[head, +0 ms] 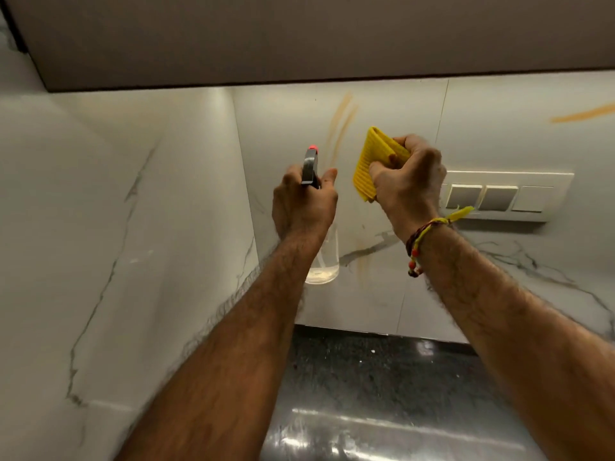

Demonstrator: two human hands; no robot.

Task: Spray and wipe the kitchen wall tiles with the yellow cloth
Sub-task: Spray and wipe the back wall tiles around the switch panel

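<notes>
My left hand (304,202) grips a clear spray bottle (322,264) with a black head and red nozzle, held upright and aimed at the white marble wall tiles (286,128). Orange-brown streaks (339,124) run down the tile just past the nozzle. A fainter smear (362,264) shows lower down. My right hand (407,184) holds a folded yellow cloth (369,161), raised close to the wall to the right of the streaks. Another orange streak (582,115) marks the tile at the far right.
A white switch panel (499,196) sits on the wall just right of my right hand. A dark cabinet underside (299,38) overhangs the tiles. Below lies a black speckled countertop (382,377). A marble side wall (100,227) closes the left.
</notes>
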